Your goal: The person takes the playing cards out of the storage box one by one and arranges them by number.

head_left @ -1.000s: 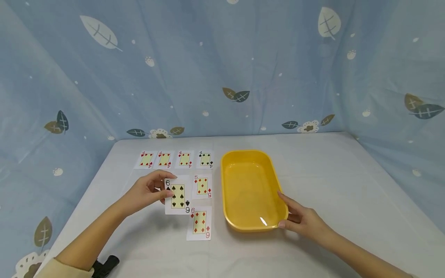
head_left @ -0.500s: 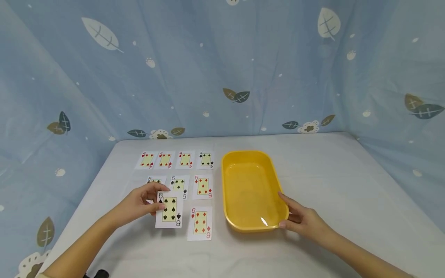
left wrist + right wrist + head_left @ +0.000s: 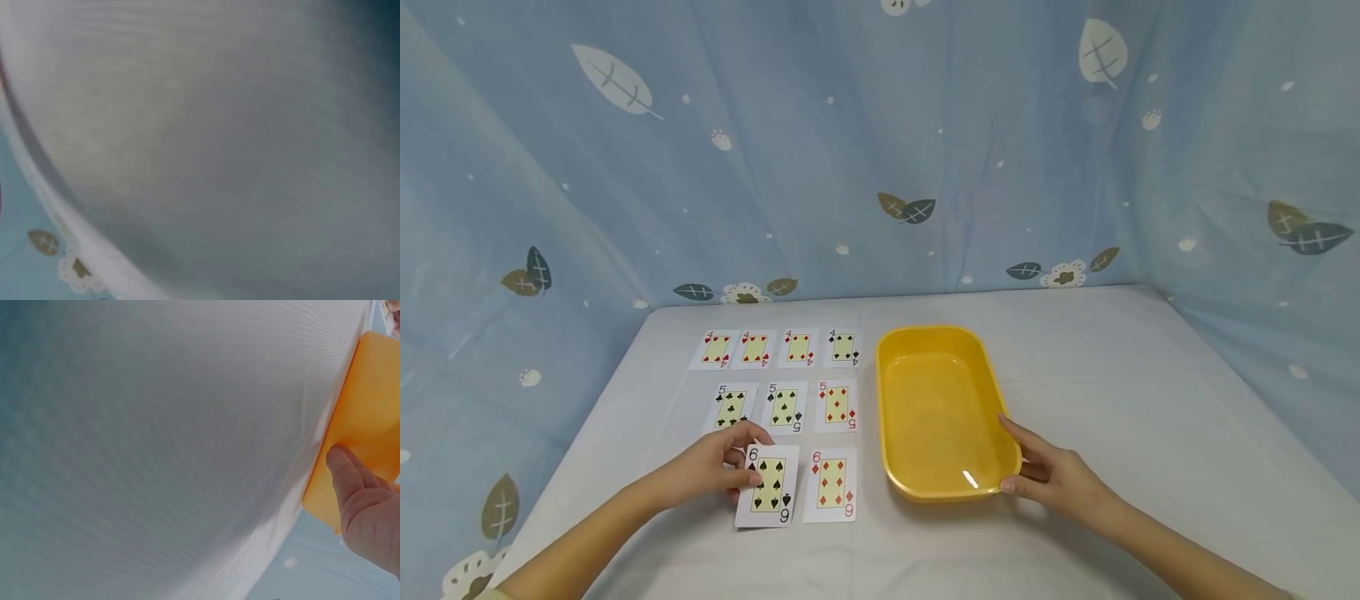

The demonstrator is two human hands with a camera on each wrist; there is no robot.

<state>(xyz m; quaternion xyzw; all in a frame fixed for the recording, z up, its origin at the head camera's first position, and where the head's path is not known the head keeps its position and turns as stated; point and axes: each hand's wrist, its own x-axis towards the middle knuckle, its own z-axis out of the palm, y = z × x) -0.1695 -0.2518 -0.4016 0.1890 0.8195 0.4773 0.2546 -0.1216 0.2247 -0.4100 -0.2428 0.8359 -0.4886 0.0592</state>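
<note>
My left hand pinches a six of spades card by its left edge, low over the table and just left of the six of diamonds. Behind them lie a row of three fives and a row of several fours. My right hand holds the near right corner of the empty yellow tray, fingers against its rim. In the right wrist view a thumb presses the tray's outer wall. The left wrist view is a blur of white cloth.
A white cloth covers the table, with bare cloth to the right of the tray and along the front edge. A blue leaf-patterned curtain closes off the back and both sides.
My left hand has drawn the six of spades toward me and down, from over the fives to beside the six of diamonds, uncovering two black fives. My right hand and the tray have stayed put.
</note>
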